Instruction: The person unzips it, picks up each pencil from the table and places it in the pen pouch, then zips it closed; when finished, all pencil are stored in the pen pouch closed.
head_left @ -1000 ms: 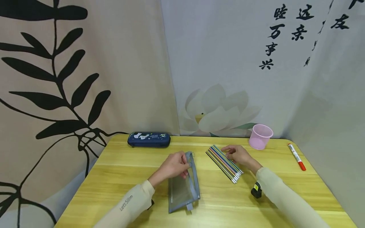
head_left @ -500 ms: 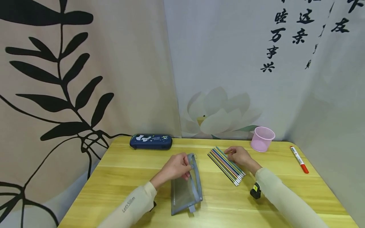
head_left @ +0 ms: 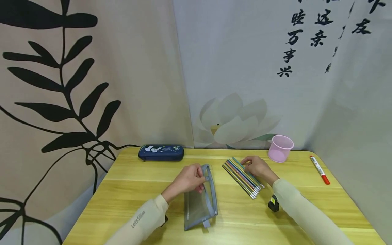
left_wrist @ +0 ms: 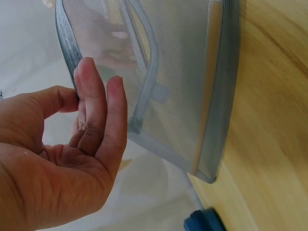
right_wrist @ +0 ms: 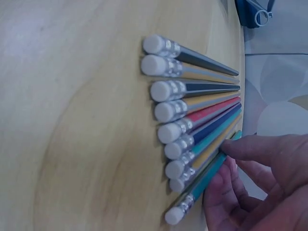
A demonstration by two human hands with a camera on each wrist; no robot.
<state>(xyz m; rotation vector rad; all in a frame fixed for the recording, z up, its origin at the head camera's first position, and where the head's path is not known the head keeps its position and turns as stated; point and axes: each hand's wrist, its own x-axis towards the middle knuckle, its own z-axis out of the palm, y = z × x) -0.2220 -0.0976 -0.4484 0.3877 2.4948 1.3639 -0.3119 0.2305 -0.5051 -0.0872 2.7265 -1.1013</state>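
My left hand pinches the upper rim of a grey mesh zip pouch between thumb and index finger. In the left wrist view the pouch hangs beside the fingers, its other fingers extended along the mesh. To its right a row of striped pencils with white erasers lies slanted on the table. My right hand is at the row's right edge, thumb and fingers pinching a teal pencil. At its eraser end, this pencil sits slightly apart from the others.
A navy pencil case lies at the table's back left. The pink cup stands at the back right, near the wall. Farther right lies a white marker with a red cap. A wooden table carries everything.
The teal pencil has separated a little from the row, its far end now sticking out beyond the neighbouring pencils. My left hand keeps its hold on the pouch. The head view has shifted slightly.
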